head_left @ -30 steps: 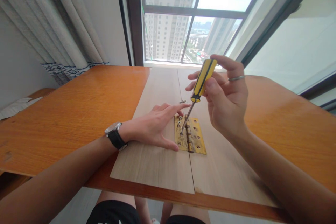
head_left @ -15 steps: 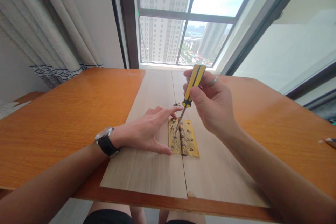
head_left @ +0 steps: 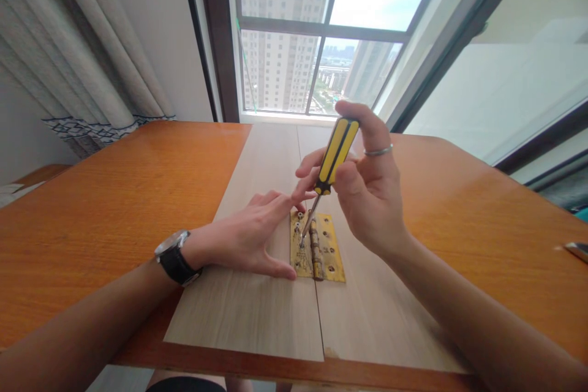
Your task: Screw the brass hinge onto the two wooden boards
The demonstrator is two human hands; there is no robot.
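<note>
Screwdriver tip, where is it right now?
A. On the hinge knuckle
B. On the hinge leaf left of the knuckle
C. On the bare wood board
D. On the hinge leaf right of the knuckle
B. The yellow-and-black screwdriver, held in the right hand, comes down with its tip on the brass hinge leaf on the left side of the knuckle.

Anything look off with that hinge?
The brass-coloured butt hinge looks worn: the leaf under the tip of the yellow-handled screwdriver is scuffed and blotchy. It sits along the seam between two pale boards, and doesn't look misplaced.
</note>
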